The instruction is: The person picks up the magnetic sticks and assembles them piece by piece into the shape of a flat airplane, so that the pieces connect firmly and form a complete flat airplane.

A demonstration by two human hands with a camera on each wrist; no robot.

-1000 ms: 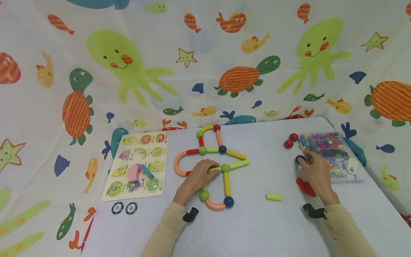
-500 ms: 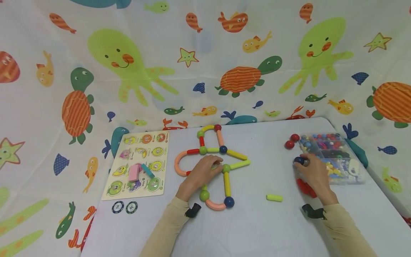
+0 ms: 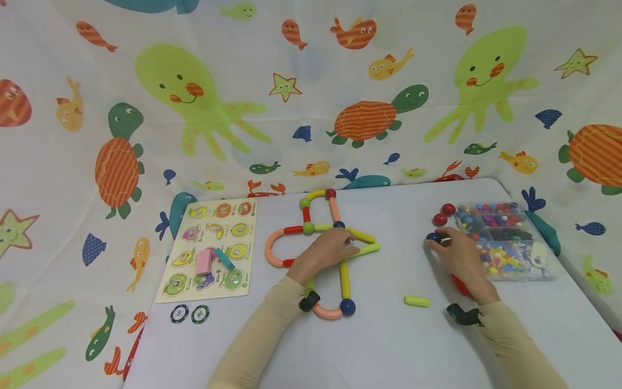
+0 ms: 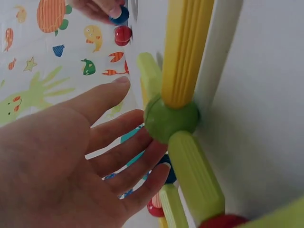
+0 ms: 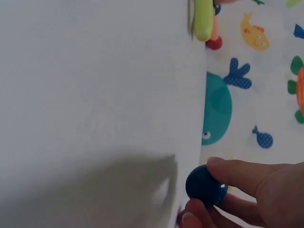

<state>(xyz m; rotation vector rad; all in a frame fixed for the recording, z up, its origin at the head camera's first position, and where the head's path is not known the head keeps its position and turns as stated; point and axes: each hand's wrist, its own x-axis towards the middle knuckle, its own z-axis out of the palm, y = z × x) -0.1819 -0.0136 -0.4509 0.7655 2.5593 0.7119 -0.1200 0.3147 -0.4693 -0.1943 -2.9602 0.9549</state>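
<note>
My right hand (image 3: 459,256) pinches a dark blue ball (image 5: 205,185) between thumb and fingers, left of the bead box. Over the middle of a figure built from coloured sticks and balls, my left hand (image 3: 326,251) is held with its fingers loosely extended. In the left wrist view its fingertips are beside a green ball (image 4: 171,118), which joins a yellow stick (image 4: 186,52) and a light green stick (image 4: 195,173); whether they touch it I cannot tell. From above, the left hand hides that ball. Two light sticks, one yellow (image 3: 363,236) and one lime (image 3: 367,249), point right.
Two red balls (image 3: 440,219) lie beside a clear compartment box (image 3: 505,237) of beads. A red stick (image 3: 461,285) is partly under my right hand. A loose lime stick (image 3: 417,301) lies nearer me. At left are a fruit puzzle board (image 3: 165,281) and two round chips (image 3: 179,313).
My right hand has picked up the dark blue ball from beside the box and carried it left. My left hand has slid right along the figure, over the green ball.
</note>
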